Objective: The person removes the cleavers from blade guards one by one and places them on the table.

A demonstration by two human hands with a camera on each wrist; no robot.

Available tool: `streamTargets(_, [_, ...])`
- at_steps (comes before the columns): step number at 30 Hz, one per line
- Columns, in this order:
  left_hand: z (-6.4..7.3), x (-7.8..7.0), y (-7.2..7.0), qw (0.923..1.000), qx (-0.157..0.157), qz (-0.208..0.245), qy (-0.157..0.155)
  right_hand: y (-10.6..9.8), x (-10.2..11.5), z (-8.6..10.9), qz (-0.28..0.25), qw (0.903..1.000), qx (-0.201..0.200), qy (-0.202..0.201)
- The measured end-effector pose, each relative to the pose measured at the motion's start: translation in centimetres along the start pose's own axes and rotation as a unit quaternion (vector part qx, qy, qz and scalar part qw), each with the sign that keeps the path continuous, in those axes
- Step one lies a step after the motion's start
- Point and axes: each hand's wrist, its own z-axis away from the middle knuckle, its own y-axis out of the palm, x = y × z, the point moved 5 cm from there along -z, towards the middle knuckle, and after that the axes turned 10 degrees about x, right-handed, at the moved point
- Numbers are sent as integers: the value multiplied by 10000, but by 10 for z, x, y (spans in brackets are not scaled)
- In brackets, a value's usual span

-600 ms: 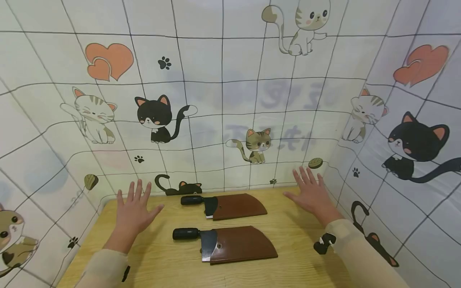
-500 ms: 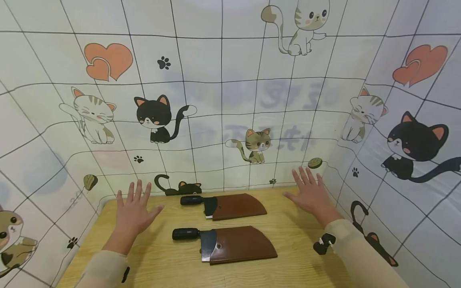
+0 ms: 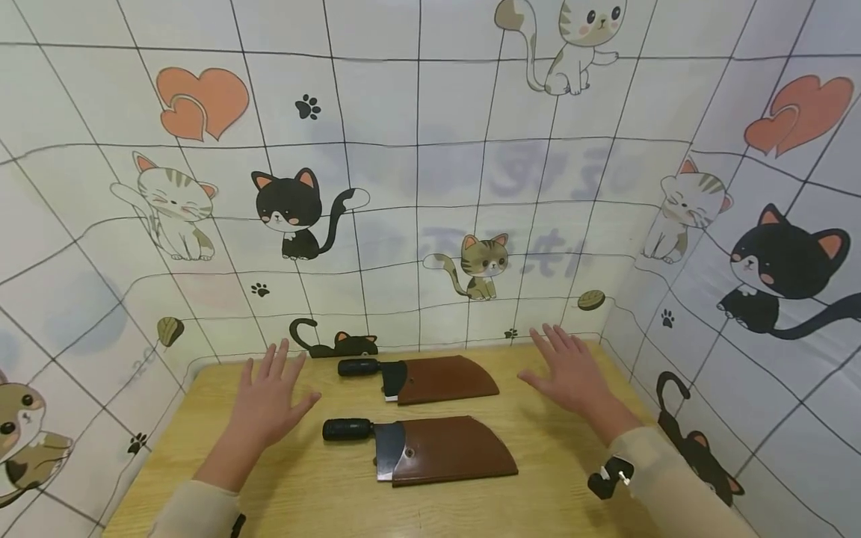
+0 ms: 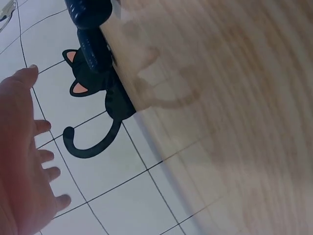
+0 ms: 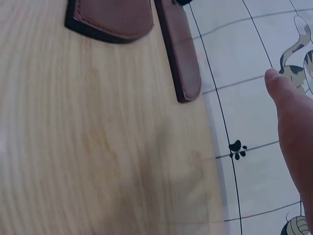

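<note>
Two cleavers with black handles lie side by side, their blades in brown leather sheaths. The far cleaver [image 3: 444, 379] is close to the back wall; the near cleaver [image 3: 454, 450] lies in front of it, a strip of bare steel showing beside its handle. Both handles point left. My left hand [image 3: 265, 400], fingers spread, is held over the table left of the handles and holds nothing. To the right of the sheath tips, my right hand [image 3: 568, 373] is spread likewise, also with nothing in it. In the right wrist view, the sheath ends [image 5: 115, 17] appear at the top.
Under the cleavers is a light wooden table [image 3: 538, 508]. A white grid-lined sheet [image 3: 417, 172] printed with cats and hearts rises behind it and along both sides. A small black device [image 3: 608, 478] is strapped at the right sleeve cuff.
Both hands have shifted inward toward the cleavers, the left one to the right and the right one slightly to the left. The head view has tilted a little downward. The cleavers stay put.
</note>
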Motion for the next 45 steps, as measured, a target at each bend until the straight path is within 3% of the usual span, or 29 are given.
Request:
streamTargets(7, [3,-23,7,9975,-224,273,608,9,33,11,-470,9967,-406,-522])
streamTargets(11, [4,-37,17,9910,-9,821,1060,18,50,17,-913,9920,-439,-753])
streamTargets(18, [4,-54,35,9662,808,1928,1507,34,79,21,-1756,9803,-34,-901])
streamTargets(21, [3,-60,38,9593,982,2088,1626,43,94,23,-1894,9768,293,-955])
streamTargets(26, [1,-72,42,9548,997,2080,1875,52,123,27,-1842,9727,636,-1257])
streamTargets(32, [-7,-79,52,9536,1149,2025,1910,56,155,28,-1649,9688,708,-1710])
streamTargets(40, [-15,-86,56,9512,1352,1986,1937,66,187,24,-1365,9650,1053,-1975])
streamTargets(45, [-16,-87,59,9543,1542,1956,1650,72,198,24,-1139,9655,1257,-1976])
